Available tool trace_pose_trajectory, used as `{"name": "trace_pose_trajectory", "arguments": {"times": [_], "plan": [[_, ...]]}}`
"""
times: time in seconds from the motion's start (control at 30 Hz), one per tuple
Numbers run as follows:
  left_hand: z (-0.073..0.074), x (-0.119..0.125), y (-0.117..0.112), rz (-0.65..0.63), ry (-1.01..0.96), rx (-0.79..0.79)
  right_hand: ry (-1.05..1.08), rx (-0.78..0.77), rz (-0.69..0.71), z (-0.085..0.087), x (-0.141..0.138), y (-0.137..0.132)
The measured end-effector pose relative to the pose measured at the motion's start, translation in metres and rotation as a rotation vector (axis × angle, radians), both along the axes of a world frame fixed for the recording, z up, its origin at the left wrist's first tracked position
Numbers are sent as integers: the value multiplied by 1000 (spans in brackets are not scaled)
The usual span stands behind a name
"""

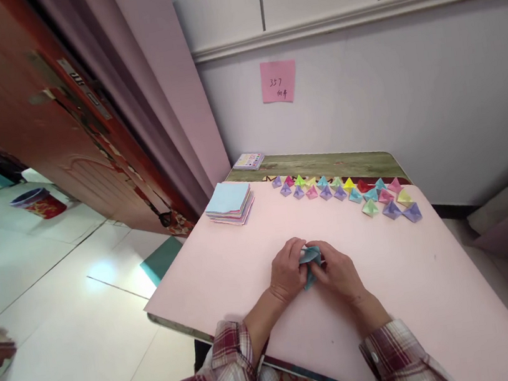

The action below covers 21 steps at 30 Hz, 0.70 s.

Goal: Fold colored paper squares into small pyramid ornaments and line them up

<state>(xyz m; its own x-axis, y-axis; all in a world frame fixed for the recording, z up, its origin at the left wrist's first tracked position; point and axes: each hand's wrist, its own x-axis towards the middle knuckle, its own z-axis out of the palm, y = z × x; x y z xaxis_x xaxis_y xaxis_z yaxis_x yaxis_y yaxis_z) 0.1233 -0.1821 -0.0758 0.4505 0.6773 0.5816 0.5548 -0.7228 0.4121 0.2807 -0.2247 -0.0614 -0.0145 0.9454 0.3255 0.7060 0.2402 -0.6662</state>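
A partly folded sheet of blue origami paper [311, 255] is held between both hands over the pink table top [253, 253]. My left hand [288, 269] grips its left side, fingers closed on the paper. On the right side, my right hand [339, 268] pinches it, with the thumb pressed against a fold. The fingers cover part of the paper, so its full shape is hidden. Farther back on the table stand several small folded paper pieces [325, 193] in purple, pink, yellow, green, blue and red, set out in uneven rows.
A stack of square coloured paper [230, 201] lies at the table's back left, light blue on top. Behind it is a smaller printed pack [249, 161]. A pink note [278, 82] is stuck to the wall. A brown door [61, 129] stands at the left.
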Motion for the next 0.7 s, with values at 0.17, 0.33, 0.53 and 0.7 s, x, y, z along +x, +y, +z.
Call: {"name": "trace_pose_trajectory", "arguments": {"times": [0.17,0.33,0.53,0.7], "plan": [[1,-2,-3,-39,-87,-34,15,-37,-16,-2,-1,1],[1,-1,-4,-83,-136,-44,1,-6,37,-1,1,1],[0,-2,-4,16,-131,-68,177,-56,112,-4,7,3],[7,-4,-5,134,-77,-5,200,-75,77,-12,5,5]]}}
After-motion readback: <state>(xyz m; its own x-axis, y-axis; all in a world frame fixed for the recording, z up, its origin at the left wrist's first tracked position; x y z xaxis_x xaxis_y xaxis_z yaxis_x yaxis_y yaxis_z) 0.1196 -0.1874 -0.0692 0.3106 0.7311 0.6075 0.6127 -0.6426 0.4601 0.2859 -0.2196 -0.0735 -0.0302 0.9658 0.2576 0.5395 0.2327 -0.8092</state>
